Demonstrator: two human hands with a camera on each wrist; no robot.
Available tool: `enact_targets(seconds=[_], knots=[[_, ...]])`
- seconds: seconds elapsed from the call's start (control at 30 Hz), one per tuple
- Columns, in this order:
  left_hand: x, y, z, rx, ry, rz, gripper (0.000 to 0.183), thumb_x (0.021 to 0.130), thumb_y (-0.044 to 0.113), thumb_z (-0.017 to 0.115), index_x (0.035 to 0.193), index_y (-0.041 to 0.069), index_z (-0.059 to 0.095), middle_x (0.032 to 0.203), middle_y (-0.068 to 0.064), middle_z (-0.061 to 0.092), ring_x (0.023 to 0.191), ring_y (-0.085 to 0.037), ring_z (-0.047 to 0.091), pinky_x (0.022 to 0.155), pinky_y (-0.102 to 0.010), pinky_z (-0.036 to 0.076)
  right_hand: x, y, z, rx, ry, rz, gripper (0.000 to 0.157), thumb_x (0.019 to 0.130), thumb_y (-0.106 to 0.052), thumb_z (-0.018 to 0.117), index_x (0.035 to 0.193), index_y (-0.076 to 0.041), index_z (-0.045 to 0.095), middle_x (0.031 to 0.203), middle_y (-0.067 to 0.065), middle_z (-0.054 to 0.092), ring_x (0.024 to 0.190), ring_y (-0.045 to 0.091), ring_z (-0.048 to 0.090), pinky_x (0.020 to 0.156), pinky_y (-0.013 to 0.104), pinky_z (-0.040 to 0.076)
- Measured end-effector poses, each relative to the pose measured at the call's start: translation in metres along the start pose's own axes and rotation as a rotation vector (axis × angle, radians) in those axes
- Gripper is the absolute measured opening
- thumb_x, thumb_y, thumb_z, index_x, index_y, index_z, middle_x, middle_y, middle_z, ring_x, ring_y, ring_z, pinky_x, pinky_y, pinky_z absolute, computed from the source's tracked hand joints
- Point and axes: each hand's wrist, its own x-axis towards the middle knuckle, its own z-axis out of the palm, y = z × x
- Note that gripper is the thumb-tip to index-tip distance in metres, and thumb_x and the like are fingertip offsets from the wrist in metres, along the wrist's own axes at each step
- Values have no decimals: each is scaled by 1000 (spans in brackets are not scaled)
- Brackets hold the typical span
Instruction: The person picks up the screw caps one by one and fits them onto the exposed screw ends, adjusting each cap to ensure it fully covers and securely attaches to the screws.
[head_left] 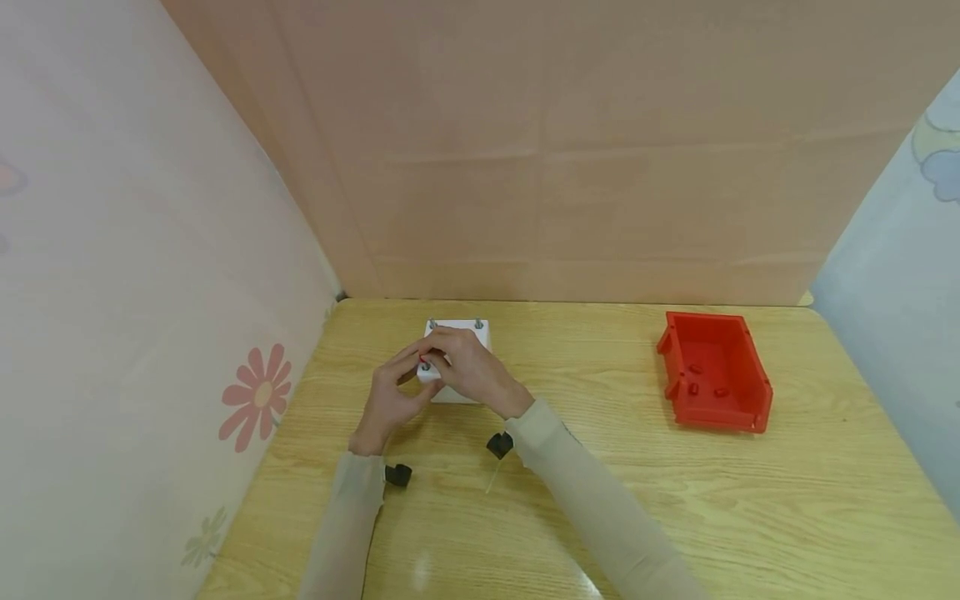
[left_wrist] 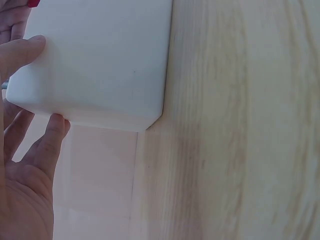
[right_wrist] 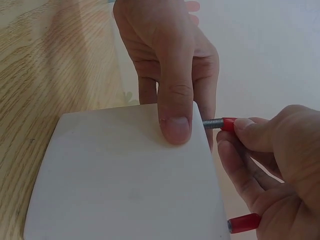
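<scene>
Both hands are closed at a white block, left of centre in the head view, on the desk. The left hand grips its edge between thumb and fingers; the right hand pinches a red cap on a threaded bolt. Far right — a red bin with small red pieces inside.
</scene>
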Motion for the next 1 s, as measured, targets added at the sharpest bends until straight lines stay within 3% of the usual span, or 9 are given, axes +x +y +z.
enact_targets(seconds=[0.23, 0.4, 0.57, 0.87, 1.0], knots=[[0, 0, -2, -26, -13, 0, 54, 87, -1, 87, 139, 6, 72, 152, -13, 63, 133, -36, 65, 98, -47, 61, 0, 0, 1, -24, 12, -17, 15, 103, 5, 66, 110, 2, 79, 104, 10, 77, 86, 17, 74, 74, 15, 60], [0, 0, -3, -36, -29, 0, 54, 91, 4, 85, 142, 10, 70, 153, -10, 62, 134, -33, 65, 100, -39, 61, 0, -1, 1, -49, 13, -24, 15, 102, 5, 68, 111, 2, 79, 106, 11, 78, 88, 17, 76, 77, 14, 60], [-1, -1, -3, -44, -30, 16, 53, 90, 0, 85, 141, 6, 70, 153, -13, 61, 134, -33, 65, 101, -27, 59, 0, -2, 1, -71, 14, -36, 13, 101, 5, 69, 109, 1, 79, 108, 12, 79, 90, 18, 77, 78, 13, 60], [-2, -4, -1, -25, -4, 26, 58, 83, -8, 87, 139, 0, 70, 150, -20, 62, 128, -40, 67, 97, -32, 62, 1, -2, 2, -106, 9, -47, 14, 101, 5, 68, 110, 1, 79, 106, 11, 79, 89, 16, 76, 76, 13, 60], [-1, -4, -1, -10, -2, 30, 58, 83, -7, 87, 138, 0, 70, 149, -19, 63, 128, -39, 67, 97, -28, 61, 2, -2, 2, -110, 6, -47, 14, 101, 5, 68, 108, 0, 80, 105, 10, 79, 89, 17, 77, 77, 13, 60]])
